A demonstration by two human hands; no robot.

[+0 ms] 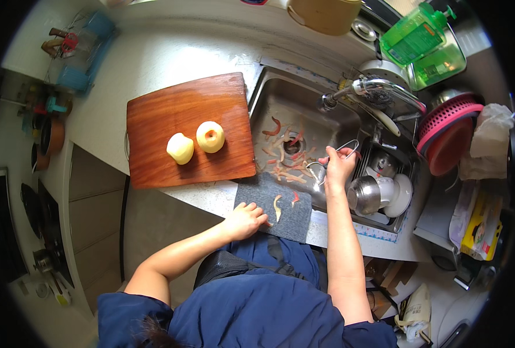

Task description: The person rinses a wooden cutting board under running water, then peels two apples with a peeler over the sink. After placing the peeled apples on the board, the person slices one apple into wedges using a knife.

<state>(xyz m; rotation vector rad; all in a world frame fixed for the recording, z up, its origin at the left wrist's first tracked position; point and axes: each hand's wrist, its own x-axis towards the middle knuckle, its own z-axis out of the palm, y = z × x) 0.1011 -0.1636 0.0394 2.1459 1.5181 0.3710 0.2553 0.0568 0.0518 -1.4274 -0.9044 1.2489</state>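
My right hand (339,167) is over the sink's front right side, closed around a metal peeler (312,168) with a looped wire handle. My left hand (245,221) rests at the left part of a grey cloth mat (290,224), fingers curled. A bit of peel (269,224) shows at its fingertips; whether they grip it is unclear. Two more peel strips, one pale (277,208) and one red (295,199), lie on the mat. Two peeled apples, one on its side (180,148) and one showing its hollow end (210,137), sit on a wooden cutting board (166,104).
Red and pale peels (290,167) lie around the drain of the steel sink (279,89). A faucet (349,89) reaches over it. Right of the sink stand a dish rack with a metal bowl (365,195), pink colander (446,117) and green soap bottle (414,37). A stove (53,217) is at left.
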